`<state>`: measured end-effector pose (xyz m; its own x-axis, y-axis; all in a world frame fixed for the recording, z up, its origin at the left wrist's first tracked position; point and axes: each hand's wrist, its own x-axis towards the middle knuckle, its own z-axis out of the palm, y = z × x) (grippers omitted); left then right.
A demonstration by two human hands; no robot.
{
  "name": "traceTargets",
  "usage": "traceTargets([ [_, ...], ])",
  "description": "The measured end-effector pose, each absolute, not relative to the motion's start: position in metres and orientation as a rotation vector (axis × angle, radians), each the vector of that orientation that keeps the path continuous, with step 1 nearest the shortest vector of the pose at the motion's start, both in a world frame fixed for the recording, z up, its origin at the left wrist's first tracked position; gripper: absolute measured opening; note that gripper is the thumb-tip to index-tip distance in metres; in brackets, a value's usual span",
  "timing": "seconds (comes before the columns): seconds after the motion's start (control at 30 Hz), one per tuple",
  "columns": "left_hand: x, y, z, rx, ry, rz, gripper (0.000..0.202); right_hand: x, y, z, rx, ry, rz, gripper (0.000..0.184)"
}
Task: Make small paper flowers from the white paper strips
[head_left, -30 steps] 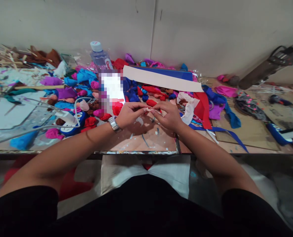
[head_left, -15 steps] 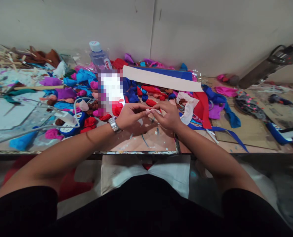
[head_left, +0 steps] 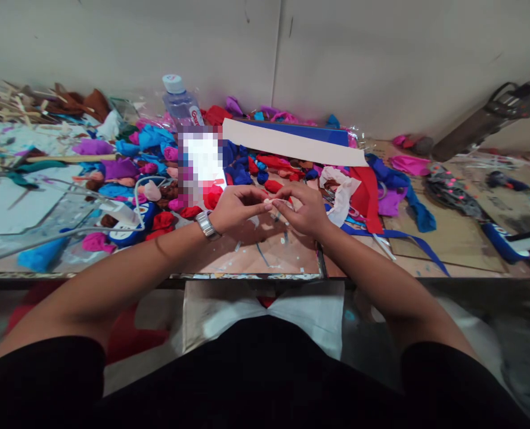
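My left hand [head_left: 236,208], with a metal watch at the wrist, is pinched closed on a small pale piece [head_left: 268,202], whose kind I cannot make out. Meeting it fingertip to fingertip, my right hand [head_left: 304,208] pinches the same piece from the other side. A thin whitish strand seems to run from it under the right fingers. Both hands are held just above the bare front of the wooden table [head_left: 278,256]. A crumpled cream strip [head_left: 343,193] lies right beside my right hand. Red crumpled pieces [head_left: 213,198] lie by my left hand.
Behind the hands lies a long cream strip [head_left: 291,142] over a blue sheet. A bottle [head_left: 182,107] stands behind a blurred bright patch. Left are heaped coloured scraps, a white cable [head_left: 81,229] and green-handled pliers [head_left: 36,170]. Blue tape rolls [head_left: 133,229] lie at both sides.
The fingertips have shifted very slightly around the small pale piece, which both hands keep pinched. Nothing else on the table has visibly moved.
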<state>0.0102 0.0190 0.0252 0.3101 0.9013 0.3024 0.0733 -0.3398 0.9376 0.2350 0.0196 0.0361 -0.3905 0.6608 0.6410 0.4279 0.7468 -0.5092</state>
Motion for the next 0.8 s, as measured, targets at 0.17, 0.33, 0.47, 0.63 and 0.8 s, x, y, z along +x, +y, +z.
traceTargets([
  [0.17, 0.0111, 0.0176, 0.0284, 1.593, 0.808, 1.153, 0.039, 0.2355, 0.0194, 0.0370, -0.827, -2.028, 0.308, 0.032],
  [0.33, 0.0113, 0.0188, 0.0285, 1.545, 0.806, 1.192, 0.042, 0.2362, 0.0186, 0.0389, -0.783, -2.042, 0.380, 0.032],
  [0.47, 0.0108, 0.0202, 0.0256, 1.539, 0.801, 1.195, 0.042, 0.2372, 0.0200, 0.0376, -0.802, -2.054, 0.411, 0.032],
  [0.63, 0.0112, 0.0208, 0.0259, 1.515, 0.806, 1.215, 0.041, 0.2359, 0.0196, 0.0380, -0.785, -2.066, 0.426, 0.028],
  [0.8, 0.0120, 0.0196, 0.0284, 1.505, 0.808, 1.217, 0.043, 0.2355, 0.0205, 0.0361, -0.830, -2.088, 0.407, 0.028],
])
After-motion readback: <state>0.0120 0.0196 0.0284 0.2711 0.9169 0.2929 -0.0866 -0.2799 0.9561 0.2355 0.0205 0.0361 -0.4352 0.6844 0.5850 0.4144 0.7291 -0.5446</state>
